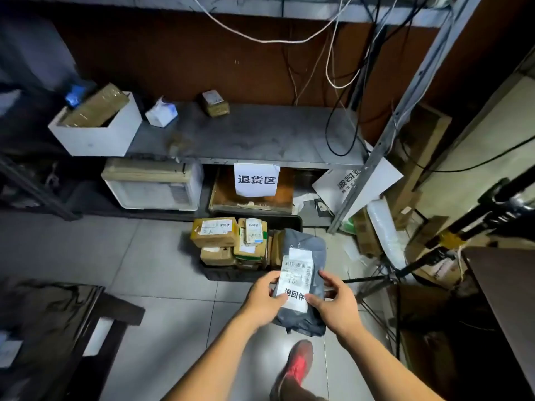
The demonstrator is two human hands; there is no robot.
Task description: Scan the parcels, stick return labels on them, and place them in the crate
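Head view: we see a grey soft parcel [307, 244] held up over the near right part of the black crate [252, 275]. The crate sits on the floor [162, 256] below the shelf [260, 134] with the white sign [256, 179]. Left hand [262, 303] grips the parcel's left edge, thumb on the white return label [295, 298]. Right hand [338, 306] grips the right edge, thumb at the label's right side. Neither hand is free. Label looks stuck on; we can't tell if every corner lies flat.

Risks, as we judge them:
- The crate is already packed with boxes [215, 231] to above the rim, so a limp bag dropped on top could slide off onto the floor.
- A loose label corner could peel or fold if it rubs the boxes.
- Dropped face down, the label gets hidden.
- The tripod [376, 280] legs stand just right of the crate, and a wide swing of the right arm could knock them.
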